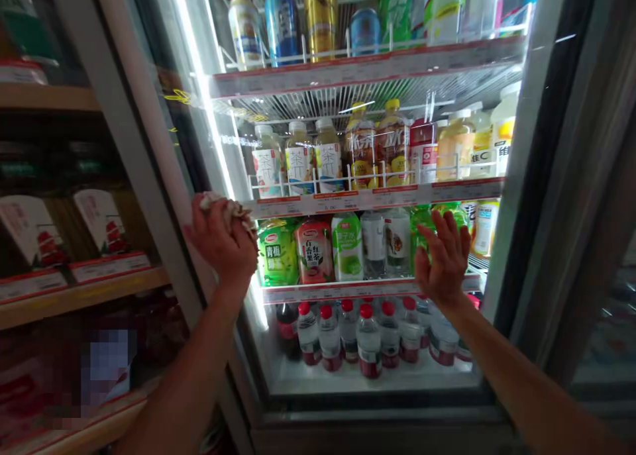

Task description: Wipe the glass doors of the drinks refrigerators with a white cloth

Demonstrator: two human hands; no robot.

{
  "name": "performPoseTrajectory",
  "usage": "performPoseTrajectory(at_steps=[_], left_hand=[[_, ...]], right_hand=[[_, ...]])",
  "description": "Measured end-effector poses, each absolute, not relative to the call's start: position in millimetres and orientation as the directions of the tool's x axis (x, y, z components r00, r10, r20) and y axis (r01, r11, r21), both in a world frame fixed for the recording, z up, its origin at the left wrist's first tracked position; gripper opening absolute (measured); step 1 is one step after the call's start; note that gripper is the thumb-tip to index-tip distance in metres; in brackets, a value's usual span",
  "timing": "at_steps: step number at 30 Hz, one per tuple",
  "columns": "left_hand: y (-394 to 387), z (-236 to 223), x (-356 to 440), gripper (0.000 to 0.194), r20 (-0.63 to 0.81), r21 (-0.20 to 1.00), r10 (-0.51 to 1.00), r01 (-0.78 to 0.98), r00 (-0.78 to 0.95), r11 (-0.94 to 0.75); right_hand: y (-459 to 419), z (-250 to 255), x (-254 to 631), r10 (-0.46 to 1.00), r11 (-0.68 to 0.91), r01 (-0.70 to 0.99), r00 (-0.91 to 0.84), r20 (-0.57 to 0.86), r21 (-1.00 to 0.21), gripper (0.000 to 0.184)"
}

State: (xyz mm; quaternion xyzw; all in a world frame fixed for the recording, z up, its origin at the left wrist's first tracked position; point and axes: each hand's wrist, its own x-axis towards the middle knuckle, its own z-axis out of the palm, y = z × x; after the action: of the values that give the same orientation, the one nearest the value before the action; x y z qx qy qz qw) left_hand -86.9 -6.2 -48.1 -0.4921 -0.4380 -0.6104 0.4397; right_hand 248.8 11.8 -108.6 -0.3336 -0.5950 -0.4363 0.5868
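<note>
A crumpled, light-coloured cloth [226,210] is bunched in my left hand [223,243], with my fingers wrapped round it. That hand presses near the left side of a lit drinks fridge's glass door [358,243], by the bright light strip. My right hand [443,259] is raised toward the right part of the glass with its fingers spread, and nothing is in it. Whether the palm touches the glass, I cannot tell. Part of a green bottle [420,216] behind it is hidden by the fingers.
Behind the glass stand several rows of drinks: cans [281,24] on top, tea bottles [298,160] below, and red-capped water bottles [368,342] at the bottom. Wooden shelves [79,289] with jars are at the left. The dark fridge frame [541,243] runs down the right.
</note>
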Motion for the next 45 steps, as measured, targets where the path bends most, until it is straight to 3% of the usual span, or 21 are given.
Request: performPoseTrajectory(at_steps=[2,6,8,9,11,13,14,15,17,19,21,23,27,28,30,33,35,37,40,42,45], left_hand=[[-7,-54,-74,0.034,0.991,0.035,-0.115,0.968,-0.066,-0.248],[-10,-83,-31,0.030,0.809,-0.574,-0.103,0.740,0.578,-0.352],[-9,-82,-32,0.030,0.732,-0.659,-0.093,0.667,0.674,-0.348],[-8,-76,-40,0.031,0.780,-0.610,-0.081,0.723,0.621,-0.326],[-5,-56,-61,0.034,0.952,-0.306,-0.090,0.913,0.292,-0.270],[-2,-41,-75,0.037,0.991,0.021,-0.122,0.968,-0.053,-0.249],[-1,-38,-75,0.037,0.985,0.081,-0.125,0.965,-0.115,-0.250],[-1,-40,-69,0.037,0.990,0.044,-0.120,0.965,-0.077,-0.258],[-3,-55,-48,0.036,0.969,-0.247,-0.091,0.926,0.230,-0.285],[-5,-73,-27,0.033,0.827,-0.552,-0.096,0.769,0.554,-0.324],[-7,-79,-20,0.030,0.710,-0.687,-0.116,0.647,0.695,-0.330],[-6,-69,-31,0.029,0.774,-0.624,-0.112,0.722,0.623,-0.299],[-3,-33,-58,0.036,0.994,-0.037,-0.110,0.967,0.009,-0.253],[-2,-31,-55,0.037,0.993,0.020,-0.109,0.967,-0.049,-0.253],[-2,-41,-37,0.037,0.990,-0.122,-0.102,0.959,0.099,-0.258],[-4,-73,-4,0.030,0.788,-0.603,-0.086,0.735,0.610,-0.311],[-5,-83,2,0.028,0.657,-0.726,-0.088,0.598,0.749,-0.338],[-5,-74,-9,0.032,0.737,-0.657,-0.083,0.681,0.671,-0.323],[-1,-43,-34,0.038,0.971,-0.238,-0.081,0.934,0.225,-0.267],[0,-34,-36,0.039,0.996,-0.048,-0.079,0.963,0.028,-0.265],[-2,-52,-14,0.038,0.960,-0.279,-0.061,0.906,0.274,-0.319]], right_hand=[[12,-109,249,-0.114,0.402,0.907,-0.085,0.990,0.125,0.045],[12,-109,250,-0.096,0.407,0.905,-0.091,0.991,0.122,0.044],[12,-109,251,-0.097,0.402,0.907,-0.096,0.991,0.127,0.044],[12,-110,251,-0.098,0.399,0.908,-0.095,0.991,0.127,0.044],[11,-110,250,-0.091,0.390,0.913,-0.089,0.992,0.118,0.044],[12,-110,249,-0.079,0.384,0.917,-0.079,0.994,0.104,0.043],[12,-110,249,-0.078,0.385,0.917,-0.076,0.994,0.100,0.043],[12,-110,249,-0.080,0.389,0.916,-0.074,0.994,0.099,0.043],[12,-110,249,-0.089,0.397,0.912,-0.074,0.993,0.103,0.043],[12,-110,250,-0.093,0.400,0.910,-0.080,0.992,0.111,0.043],[11,-110,250,-0.085,0.394,0.912,-0.087,0.993,0.114,0.042],[11,-110,251,-0.078,0.386,0.916,-0.089,0.993,0.112,0.041],[12,-110,249,-0.091,0.377,0.920,-0.079,0.993,0.108,0.041],[12,-110,249,-0.095,0.380,0.919,-0.077,0.992,0.108,0.041],[12,-109,248,-0.101,0.390,0.915,-0.073,0.992,0.106,0.042],[11,-109,249,-0.102,0.402,0.910,-0.070,0.992,0.106,0.042],[10,-109,250,-0.099,0.405,0.907,-0.078,0.992,0.112,0.042],[11,-109,250,-0.096,0.407,0.905,-0.088,0.991,0.120,0.042],[11,-110,250,-0.097,0.402,0.908,-0.087,0.991,0.119,0.042],[11,-110,250,-0.096,0.400,0.910,-0.078,0.992,0.111,0.042],[11,-110,249,-0.086,0.398,0.911,-0.076,0.993,0.104,0.042]])
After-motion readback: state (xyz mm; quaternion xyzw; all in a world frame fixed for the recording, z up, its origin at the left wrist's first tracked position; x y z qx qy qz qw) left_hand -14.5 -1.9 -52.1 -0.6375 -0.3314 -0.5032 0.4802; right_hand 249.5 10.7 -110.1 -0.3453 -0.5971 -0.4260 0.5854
